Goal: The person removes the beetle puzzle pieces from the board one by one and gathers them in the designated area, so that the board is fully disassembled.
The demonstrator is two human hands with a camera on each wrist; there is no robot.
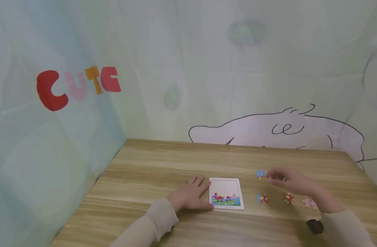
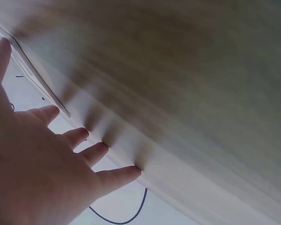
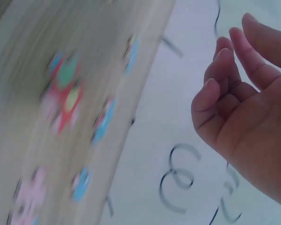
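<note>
A white-framed picture puzzle board (image 1: 226,187), its lower part showing red figures, blue and green, lies on the wooden table. My left hand (image 1: 191,195) rests beside it with fingers spread, thumb and fingertips at the board's left edge. In the left wrist view that hand (image 2: 42,159) holds nothing. My right hand (image 1: 294,180) hovers above the loose puzzle pieces, fingers bent loosely. The right wrist view shows nothing between the thumb and fingers of this hand (image 3: 248,103). Near it lie a blue piece (image 1: 260,173), a blue-and-red piece (image 1: 264,198) and a red-and-yellow piece (image 1: 288,199).
A pink puzzle piece (image 1: 309,203) lies at the right, under the forearm. Another piece is partly hidden behind the right hand. The wooden table (image 1: 163,157) ends at a cloth backdrop (image 1: 207,68) with a drawn outline and CUTE lettering.
</note>
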